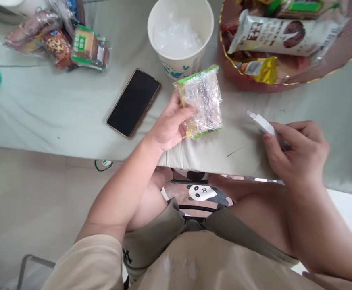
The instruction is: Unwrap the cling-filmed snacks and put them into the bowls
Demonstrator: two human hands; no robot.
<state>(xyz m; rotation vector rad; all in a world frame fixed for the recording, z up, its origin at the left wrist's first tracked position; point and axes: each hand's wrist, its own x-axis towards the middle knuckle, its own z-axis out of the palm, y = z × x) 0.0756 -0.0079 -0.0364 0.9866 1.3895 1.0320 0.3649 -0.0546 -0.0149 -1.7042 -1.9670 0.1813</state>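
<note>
My left hand (172, 125) is closed on a flat snack packet (204, 100), thumb on top and fingers beneath. The packet has crinkled clear film and green ends, and is held above the table edge just in front of a white paper cup (182, 64). A translucent whitish mass fills the bottom of that cup. To the right, my right hand (299, 149) pinches a small white strip (264, 124) with a clear tip pointing up and left. Its rear part is hidden in my fingers, and I cannot tell exactly what it is.
A black phone (133, 102) lies left of the packet. Several wrapped snacks (85, 46) are at the back left. A pink gold-rimmed bowl (242, 82) of packaged snacks stands at the back right. The pale green tablecloth (57, 104) ends above my lap.
</note>
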